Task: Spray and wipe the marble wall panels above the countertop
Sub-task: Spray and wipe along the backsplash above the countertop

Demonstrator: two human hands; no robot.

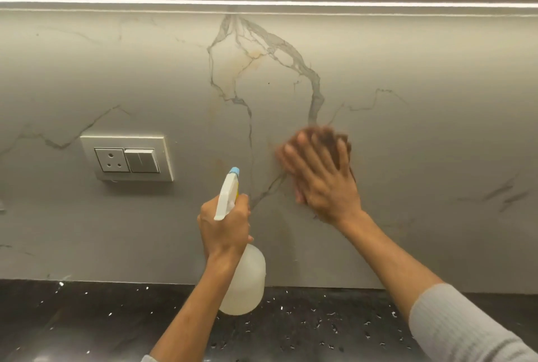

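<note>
Currently the right hand (321, 175) presses flat, fingers spread, on a brown cloth (343, 143) against the marble wall panel (407, 70). Just beside it, lower, the left hand (224, 227) grips a spray bottle (244, 283) above the counter (87, 318). Best wiped with firm, overlapping strokes, keeping well clear of the socket plate (126, 159) beyond the left hand.

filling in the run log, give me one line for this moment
phase: wiping | right hand: flat on brown cloth against marble wall, blurred | left hand: holds spray bottle, nozzle toward wall
</note>
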